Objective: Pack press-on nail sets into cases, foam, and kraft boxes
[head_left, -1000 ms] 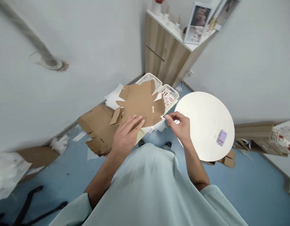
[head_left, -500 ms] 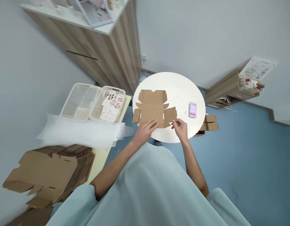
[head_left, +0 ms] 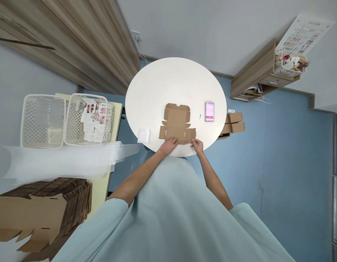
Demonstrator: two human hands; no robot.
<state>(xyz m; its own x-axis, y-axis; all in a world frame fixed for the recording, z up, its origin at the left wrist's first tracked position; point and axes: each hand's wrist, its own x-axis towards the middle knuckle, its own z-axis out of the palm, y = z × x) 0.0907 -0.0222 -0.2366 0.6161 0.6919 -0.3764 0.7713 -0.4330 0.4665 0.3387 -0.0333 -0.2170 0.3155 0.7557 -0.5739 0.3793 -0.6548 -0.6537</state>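
Note:
A brown cardboard box blank (head_left: 176,123) lies unfolded on the round white table (head_left: 157,76), its flaps spread out. My left hand (head_left: 169,146) rests over its near edge, with the fingers stretched out on the board. At the near right corner, my right hand (head_left: 197,146) has thumb and fingers pinched on the side flap. A small white packet (head_left: 144,135) sits on the table to the left of the blank. To its right is a phone (head_left: 209,111) with a blurred pinkish screen.
On the left, a side table (head_left: 98,198) carries two white baskets (head_left: 72,120), one with several printed cards, plus white sheets (head_left: 61,162) and a stack of cardboard blanks (head_left: 75,200). Folded boxes (head_left: 235,122) stand beyond the round table's right edge. A wooden shelf (head_left: 255,72) stands against the wall.
My view has turned and shifted. The box blank appears smaller and farther from the table's left edge, and the white packet beside it now shows. Both hands stay at its near edge.

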